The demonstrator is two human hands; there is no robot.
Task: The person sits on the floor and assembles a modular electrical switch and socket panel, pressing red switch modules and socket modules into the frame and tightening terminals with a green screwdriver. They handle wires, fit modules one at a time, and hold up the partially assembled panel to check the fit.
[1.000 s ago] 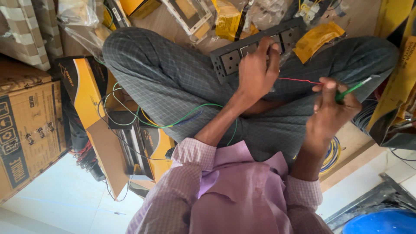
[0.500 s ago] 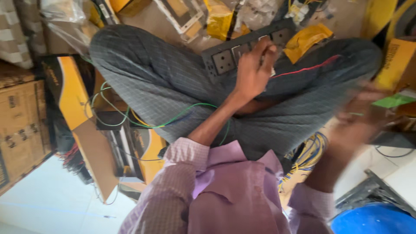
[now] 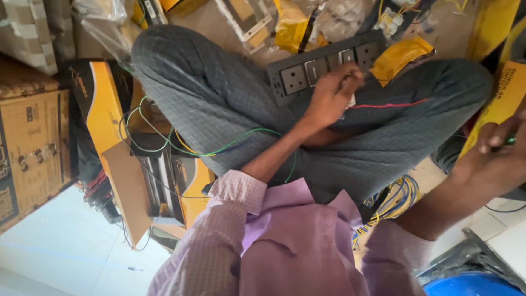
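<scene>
Place: an electrical goods shop or its stockroom, worked from the floor.
Stock: cardboard cartons (image 3: 27,148) stacked at the side, orange product boxes (image 3: 104,104) lying open.
Parts: loose switch plates (image 3: 244,19), yellow packets (image 3: 402,55), bundled wires (image 3: 394,200) scattered around.

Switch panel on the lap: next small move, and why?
Probably bring the right hand over to the black switch panel. That hand is off to the side, gripping a green-handled tool well clear of the panel, while the left hand steadies the panel on the lap, where a red wire emerges beside its fingers.
</scene>
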